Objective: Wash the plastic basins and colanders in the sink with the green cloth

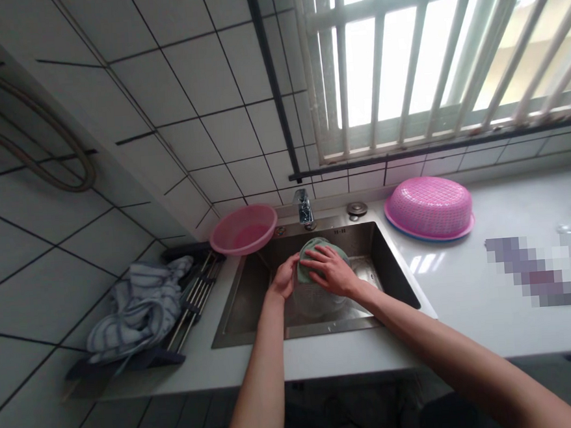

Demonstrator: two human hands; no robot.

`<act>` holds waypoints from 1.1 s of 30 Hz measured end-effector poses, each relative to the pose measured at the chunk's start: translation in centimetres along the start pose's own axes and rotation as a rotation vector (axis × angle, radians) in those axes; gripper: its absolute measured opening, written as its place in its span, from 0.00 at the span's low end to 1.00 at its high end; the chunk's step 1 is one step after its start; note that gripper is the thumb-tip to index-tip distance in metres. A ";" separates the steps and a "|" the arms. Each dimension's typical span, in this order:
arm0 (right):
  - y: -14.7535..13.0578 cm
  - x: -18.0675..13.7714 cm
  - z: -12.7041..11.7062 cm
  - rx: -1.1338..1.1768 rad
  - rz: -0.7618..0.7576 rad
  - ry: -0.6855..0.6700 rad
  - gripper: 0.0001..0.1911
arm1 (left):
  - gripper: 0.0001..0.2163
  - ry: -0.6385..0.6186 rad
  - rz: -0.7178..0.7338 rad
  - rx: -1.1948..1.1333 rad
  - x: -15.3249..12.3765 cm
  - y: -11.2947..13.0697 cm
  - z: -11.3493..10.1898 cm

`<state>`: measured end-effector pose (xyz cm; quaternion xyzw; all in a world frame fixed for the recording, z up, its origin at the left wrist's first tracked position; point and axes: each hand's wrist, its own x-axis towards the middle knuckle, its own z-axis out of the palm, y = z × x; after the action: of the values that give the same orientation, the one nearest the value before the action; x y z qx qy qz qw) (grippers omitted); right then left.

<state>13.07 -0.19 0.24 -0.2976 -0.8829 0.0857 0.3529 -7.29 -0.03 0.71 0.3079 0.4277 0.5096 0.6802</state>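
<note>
Over the steel sink, my left hand is closed on the side of a clear, see-through container. My right hand lies over a green cloth, its fingers somewhat spread and pressing the cloth against the container's upper part. Both hands are close together, just in front of the faucet. The container's far side and part of the cloth are hidden by my right hand.
A pink basin overhangs the sink's back left corner. An upturned pink basket sits on the right counter. At left, a striped cloth lies by a metal rack. A drain plug rests behind the sink.
</note>
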 end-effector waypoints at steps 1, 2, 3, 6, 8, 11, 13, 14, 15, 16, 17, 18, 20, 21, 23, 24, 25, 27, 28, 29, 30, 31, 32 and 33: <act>-0.3 0.0 0.0 -0.009 -0.034 -0.017 0.22 | 0.09 0.020 -0.011 0.003 0.1 0.0 -0.1; -0.7 0.0 0.1 -0.017 -0.068 -0.028 0.21 | 0.08 0.046 -0.010 0.008 0.2 -0.1 -0.1; -1.1 -0.1 0.2 -0.024 -0.107 -0.039 0.20 | 0.08 0.080 0.004 0.015 0.3 -0.1 -0.1; -2.4 -0.1 0.8 -0.025 -0.278 -0.129 0.14 | 0.08 0.185 0.066 0.051 0.4 -0.1 -0.2; -3.1 0.0 1.1 -0.022 -0.360 -0.203 0.11 | 0.10 0.218 0.089 0.084 0.5 -0.1 -0.1; -3.2 0.6 0.9 -0.008 -0.318 -0.202 0.13 | 0.14 0.267 0.155 0.130 0.6 -0.1 0.0; -2.5 0.9 0.4 0.020 -0.249 -0.140 0.15 | 0.18 0.264 0.174 0.152 0.5 -0.2 0.2; -1.9 1.0 0.1 0.042 -0.201 -0.098 0.16 | 0.21 0.234 0.157 0.160 0.3 -0.2 0.3; -1.1 1.0 -0.2 0.074 -0.140 -0.052 0.17 | 0.23 0.192 0.127 0.171 0.2 -0.2 0.4; -0.2 0.9 -0.4 0.117 -0.063 -0.007 0.18 | 0.24 0.151 0.095 0.184 0.0 -0.2 0.5; 0.9 0.7 -0.6 0.173 0.037 0.044 0.19 | 0.24 0.119 0.072 0.201 -0.2 -0.2 0.6; 2.2 0.4 -0.7 0.245 0.149 0.089 0.19 | 0.24 0.095 0.057 0.224 -0.4 -0.2 0.6; 4.7 -0.1 -0.7 0.396 0.392 0.154 0.19 | 0.23 0.084 0.042 0.280 -0.7 -0.2 0.7; 6.0 -0.4 -0.7 0.459 0.522 0.162 0.20 | 0.23 0.094 0.040 0.303 -0.8 -0.1 0.7; 8.0 -0.8 -0.5 0.544 0.699 0.155 0.21 | 0.23 0.130 0.051 0.323 -0.8 0.1 0.7; 8.6 -1.0 -0.4 0.575 0.750 0.168 0.21 | 0.22 0.147 0.062 0.322 -0.8 0.1 0.7; 9.0 -1.1 -0.3 0.590 0.788 0.176 0.22 | 0.22 0.159 0.074 0.316 -0.8 0.2 0.6; 9.1 -1.1 -0.1 0.582 0.835 0.182 0.24 | 0.21 0.166 0.083 0.308 -0.8 0.3 0.6; 8.9 -1.1 -0.1 0.562 0.843 0.178 0.25 | 0.20 0.164 0.082 0.310 -0.8 0.3 0.5; 8.5 -1.0 -0.1 0.540 0.833 0.175 0.26 | 0.20 0.162 0.083 0.310 -0.7 0.3 0.5; 8.1 -0.9 -0.1 0.522 0.802 0.175 0.27 | 0.20 0.162 0.086 0.307 -0.7 0.2 0.5; 7.6 -0.8 -0.2 0.505 0.748 0.178 0.27 | 0.20 0.161 0.089 0.302 -0.7 0.1 0.5; 7.0 -0.6 -0.3 0.483 0.679 0.182 0.27 | 0.21 0.161 0.092 0.296 -0.6 0.0 0.5; 6.3 -0.5 -0.3 0.449 0.602 0.179 0.27 | 0.22 0.159 0.093 0.295 -0.5 -0.1 0.4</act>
<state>16.49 4.63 -2.08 -0.4652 -0.6809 0.3507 0.4439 -6.90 -0.55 0.93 0.3824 0.5354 0.4949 0.5676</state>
